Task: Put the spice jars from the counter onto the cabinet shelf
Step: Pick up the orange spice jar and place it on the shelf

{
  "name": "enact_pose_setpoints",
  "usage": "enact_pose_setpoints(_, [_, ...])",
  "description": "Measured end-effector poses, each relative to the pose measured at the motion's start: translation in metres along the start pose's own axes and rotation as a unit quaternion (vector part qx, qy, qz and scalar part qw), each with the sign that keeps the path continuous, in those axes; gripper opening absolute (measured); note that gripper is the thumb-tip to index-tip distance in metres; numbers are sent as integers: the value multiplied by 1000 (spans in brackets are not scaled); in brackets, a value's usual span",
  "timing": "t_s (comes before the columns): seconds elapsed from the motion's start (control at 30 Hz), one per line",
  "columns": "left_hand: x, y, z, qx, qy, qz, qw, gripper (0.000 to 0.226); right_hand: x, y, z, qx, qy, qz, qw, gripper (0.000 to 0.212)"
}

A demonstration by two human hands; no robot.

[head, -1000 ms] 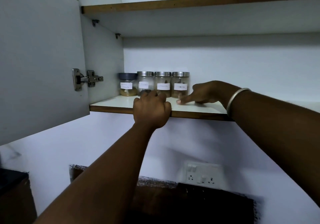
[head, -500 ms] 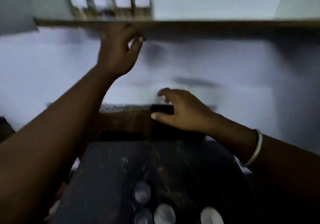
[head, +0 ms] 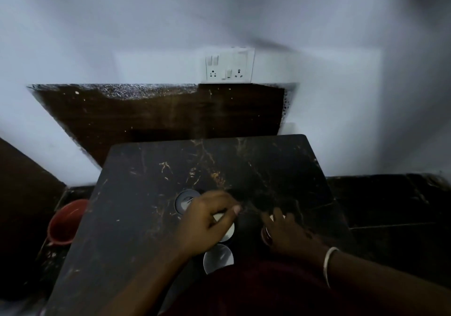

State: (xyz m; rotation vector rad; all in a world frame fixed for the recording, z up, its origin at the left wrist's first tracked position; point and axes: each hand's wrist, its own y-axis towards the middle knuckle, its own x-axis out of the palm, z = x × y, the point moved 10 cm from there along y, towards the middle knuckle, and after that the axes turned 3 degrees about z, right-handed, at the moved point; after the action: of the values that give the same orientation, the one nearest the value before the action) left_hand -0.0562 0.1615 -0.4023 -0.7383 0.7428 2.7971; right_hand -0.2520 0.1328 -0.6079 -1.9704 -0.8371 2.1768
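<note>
I look down on the dark marble counter (head: 151, 193). Several spice jars with silver lids stand near its front edge, seen from above. My left hand (head: 205, 225) curls over one jar (head: 229, 230), thumb and fingers on either side of its lid. My right hand (head: 290, 235) lies over another jar (head: 265, 235) with reddish contents, and the hand hides most of it. A free jar (head: 183, 201) stands just left of my left hand, and another (head: 218, 258) stands nearer to me. The cabinet shelf is out of view.
A white switch and socket plate (head: 228, 65) is on the wall behind the counter. A red mug (head: 64, 223) sits low to the left of the counter. Dark brown backsplash (head: 158, 113) rises behind the counter.
My view has swung down from the shelf to the counter. Both hands left the shelf edge and dropped onto jars near the front of the counter.
</note>
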Motion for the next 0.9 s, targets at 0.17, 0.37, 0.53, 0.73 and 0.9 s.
enact_pose_setpoints(0.17, [14, -11, -19, -68, 5, -28, 997, 20, -53, -1, 0, -18, 107, -11, 994, 79])
enact_pose_setpoints(0.37, [-17, 28, -8, -144, -84, 12, 986, 28, -218, -38, -35, -181, 323, -35, 928, 79])
enact_pose_setpoints(0.53, [-30, 61, 52, -179, -301, -6, 937, 61, -337, -101, -53, -293, 433, 140, 841, 76])
enact_pose_setpoints(0.73, [-53, 75, 87, -145, -402, 94, 899, 48, -337, -126, -33, -242, 693, 327, 595, 44])
enact_pose_setpoints(0.9, [-55, 75, 97, -144, -404, 97, 898, 61, -314, -130, -49, -210, 776, 288, 520, 49])
